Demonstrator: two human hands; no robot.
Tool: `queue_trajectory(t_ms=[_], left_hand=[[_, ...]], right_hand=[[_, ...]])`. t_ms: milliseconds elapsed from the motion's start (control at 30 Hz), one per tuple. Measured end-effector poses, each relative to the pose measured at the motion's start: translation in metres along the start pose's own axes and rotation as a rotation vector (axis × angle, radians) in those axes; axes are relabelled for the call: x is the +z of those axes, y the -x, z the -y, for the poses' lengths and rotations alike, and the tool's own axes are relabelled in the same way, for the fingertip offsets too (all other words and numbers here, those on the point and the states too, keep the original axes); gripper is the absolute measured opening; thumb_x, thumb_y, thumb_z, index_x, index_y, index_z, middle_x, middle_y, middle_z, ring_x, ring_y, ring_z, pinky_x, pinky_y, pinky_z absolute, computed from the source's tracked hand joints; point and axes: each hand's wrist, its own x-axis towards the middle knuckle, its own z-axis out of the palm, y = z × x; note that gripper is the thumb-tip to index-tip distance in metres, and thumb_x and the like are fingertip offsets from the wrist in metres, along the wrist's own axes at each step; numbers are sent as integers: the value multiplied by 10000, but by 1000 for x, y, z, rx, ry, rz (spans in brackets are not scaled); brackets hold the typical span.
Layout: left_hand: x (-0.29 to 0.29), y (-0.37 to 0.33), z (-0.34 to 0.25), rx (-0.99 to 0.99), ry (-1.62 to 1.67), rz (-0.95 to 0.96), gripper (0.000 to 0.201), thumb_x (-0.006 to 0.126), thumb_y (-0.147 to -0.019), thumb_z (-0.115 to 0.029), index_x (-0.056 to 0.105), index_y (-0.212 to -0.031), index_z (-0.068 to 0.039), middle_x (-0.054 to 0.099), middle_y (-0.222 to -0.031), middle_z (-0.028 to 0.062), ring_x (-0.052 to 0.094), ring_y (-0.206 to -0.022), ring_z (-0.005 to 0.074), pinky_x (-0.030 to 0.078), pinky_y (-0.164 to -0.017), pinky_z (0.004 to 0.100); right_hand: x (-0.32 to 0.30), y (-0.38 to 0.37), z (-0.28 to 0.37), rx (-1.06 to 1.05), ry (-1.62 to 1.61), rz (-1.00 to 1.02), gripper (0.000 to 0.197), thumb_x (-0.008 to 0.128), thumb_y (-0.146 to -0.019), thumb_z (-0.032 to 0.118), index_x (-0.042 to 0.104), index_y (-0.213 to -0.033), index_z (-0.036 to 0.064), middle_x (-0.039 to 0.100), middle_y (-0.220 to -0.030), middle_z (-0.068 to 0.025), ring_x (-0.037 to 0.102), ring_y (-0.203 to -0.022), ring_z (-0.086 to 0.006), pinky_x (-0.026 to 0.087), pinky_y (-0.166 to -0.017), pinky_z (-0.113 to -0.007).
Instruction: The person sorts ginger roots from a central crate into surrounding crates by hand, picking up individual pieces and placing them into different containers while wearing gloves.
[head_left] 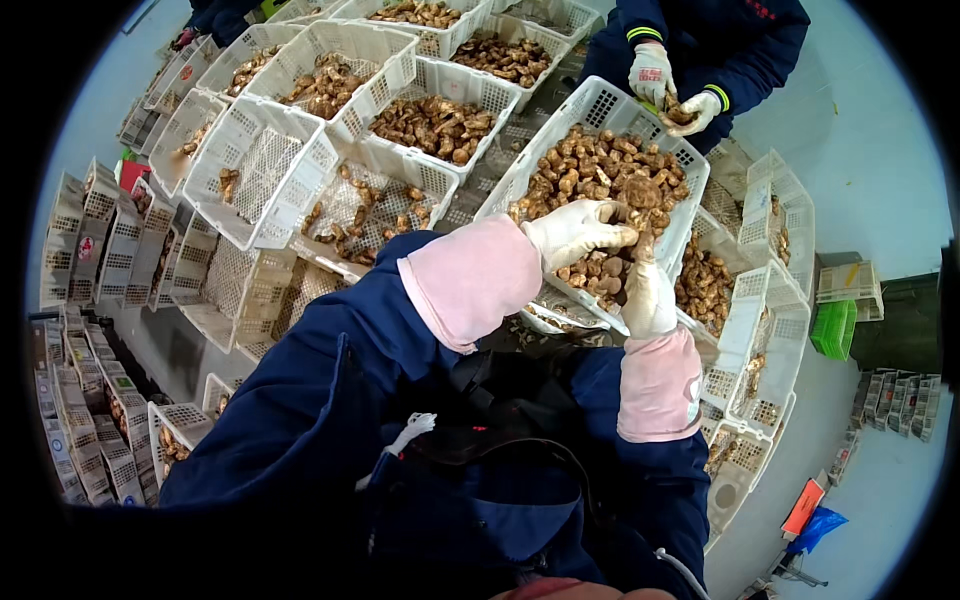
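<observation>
At left I see white crates (265,170), some holding mushrooms. Next, the left hand (580,235), gloved, curls its fingers over the mushrooms (590,170) in a large crate (600,100). The right hand (650,295) points its fingers in beside it; I can't tell whether either grips one. Farther right, a co-worker's gloves (703,108) grasp a mushroom (680,110); beyond sits a green basket (833,330).
</observation>
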Motion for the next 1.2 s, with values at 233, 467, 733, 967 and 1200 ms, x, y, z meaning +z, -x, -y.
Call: queue_trajectory(t_ms=[233,467,733,967,1200], left_hand=[[-16,1,-3,17,-216,-63,398,703,-882,-167,573,-1222,-4,641,-1092,25,559,-998,85,456,-884,258],[-17,-6,-8,64,-563,-193,529,798,-781,-220,575,-1198,16,661,-1056,97,603,-957,145,471,-866,274],[-15,-8,-1,55,-788,-269,553,795,-711,-262,582,-1131,28,669,-1002,211,659,-927,295,505,-836,358],[-17,-6,5,8,-646,-298,471,781,-770,-243,594,-1118,14,682,-994,152,651,-920,231,501,-823,325],[-101,-5,-36,74,134,-615,365,667,-908,-317,583,-1079,-6,607,-1183,166,609,-1055,238,528,-871,363]], right_hand=[[26,7,19,95,73,-3,573,450,-964,589,623,-1044,49,655,-833,-61,613,-663,-108,459,-552,-214],[5,-7,12,-132,442,-169,567,512,-971,502,583,-1184,-18,658,-1026,-104,622,-843,-163,502,-725,-271],[7,-5,12,-35,485,-222,786,616,-910,517,406,-1405,-56,517,-1362,-152,464,-1264,-213,335,-1066,-294],[15,-3,14,-86,392,-90,665,581,-960,432,397,-1423,-9,495,-1376,-151,513,-1218,-201,400,-1021,-288],[-9,-23,-15,-55,108,149,543,574,-980,334,421,-1410,39,520,-1348,-138,575,-1141,-229,497,-915,-326]])
